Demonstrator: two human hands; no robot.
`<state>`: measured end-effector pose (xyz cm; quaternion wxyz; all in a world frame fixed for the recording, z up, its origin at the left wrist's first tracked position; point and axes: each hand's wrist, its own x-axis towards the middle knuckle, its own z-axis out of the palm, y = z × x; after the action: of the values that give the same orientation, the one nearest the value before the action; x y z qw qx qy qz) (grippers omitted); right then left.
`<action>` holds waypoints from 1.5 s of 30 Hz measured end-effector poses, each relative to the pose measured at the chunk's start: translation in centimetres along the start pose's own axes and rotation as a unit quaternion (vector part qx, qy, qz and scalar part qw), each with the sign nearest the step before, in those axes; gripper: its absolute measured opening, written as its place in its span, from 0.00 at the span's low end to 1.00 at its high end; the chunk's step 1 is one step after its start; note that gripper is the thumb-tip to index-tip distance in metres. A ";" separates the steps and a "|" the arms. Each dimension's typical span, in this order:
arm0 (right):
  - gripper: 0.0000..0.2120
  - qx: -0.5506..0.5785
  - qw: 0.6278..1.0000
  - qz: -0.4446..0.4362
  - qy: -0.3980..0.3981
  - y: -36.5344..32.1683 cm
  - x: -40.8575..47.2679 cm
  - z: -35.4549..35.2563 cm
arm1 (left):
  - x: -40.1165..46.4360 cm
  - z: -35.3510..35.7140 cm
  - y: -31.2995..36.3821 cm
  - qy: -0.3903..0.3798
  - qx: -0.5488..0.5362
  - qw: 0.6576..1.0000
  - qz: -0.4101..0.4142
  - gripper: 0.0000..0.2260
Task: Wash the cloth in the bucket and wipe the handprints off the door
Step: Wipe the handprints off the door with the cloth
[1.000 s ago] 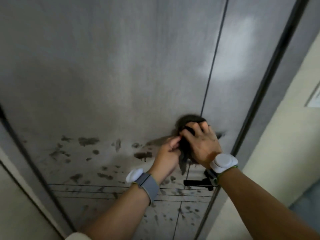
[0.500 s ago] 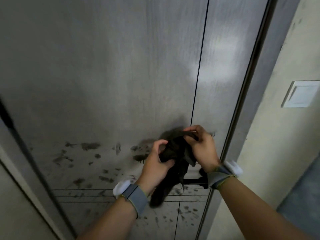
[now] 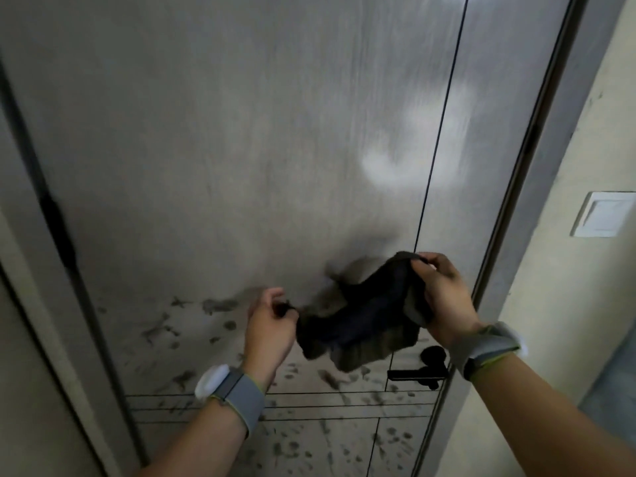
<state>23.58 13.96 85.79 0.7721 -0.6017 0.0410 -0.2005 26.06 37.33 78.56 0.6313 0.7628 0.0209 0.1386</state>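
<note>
Spreading the dark cloth [image 3: 358, 325] between both hands in front of the grey door [image 3: 241, 166], just above and left of the black door handle [image 3: 418, 373]. The left hand [image 3: 270, 330] pinches one corner of the cloth between thumb and curled fingers; the right hand [image 3: 444, 301] grips the opposite upper edge, fingers curled round the fabric. The cloth hangs slack between them, apart from the door surface as far as the view shows. Dark handprints [image 3: 165, 328] and smears cover the door to the left of the handle and below it, across the horizontal grooves [image 3: 309, 402]; the panel above the handle looks largely free of marks, with a bright reflection on it. A white wall switch [image 3: 602, 215] sits on the wall to the right of the handle. No bucket is in view.

Judged step: the wiping stage, with the cloth being opened or refolded to offer a fresh face. The next move calls for gathering the cloth flat under one palm and pressing it onto the prints left of the handle, working downward with firm strokes.
</note>
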 end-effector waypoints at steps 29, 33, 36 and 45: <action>0.09 -0.242 0.969 0.038 -0.009 1.9 -3.0 -7.6 | -3.5 6.4 2.6 -0.248 -0.200 0.947 -0.034 0.14; 0.18 -0.075 0.980 0.043 -0.178 3.7 -3.9 -9.6 | -3.8 12.1 3.8 -0.231 -0.192 0.954 -0.022 0.05; 0.24 0.035 0.987 0.058 -0.147 5.9 -4.2 -10.6 | -4.6 16.1 3.7 -0.207 -0.132 0.969 0.031 0.06; 0.12 -0.042 0.997 -0.020 0.067 9.3 -0.3 -16.7 | -6.1 21.6 0.0 -0.213 0.106 0.969 0.071 0.05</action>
<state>20.65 0.69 72.36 0.7376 -0.6195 0.0889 -0.2535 25.37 15.39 73.89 0.5250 0.8370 -0.1534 0.0144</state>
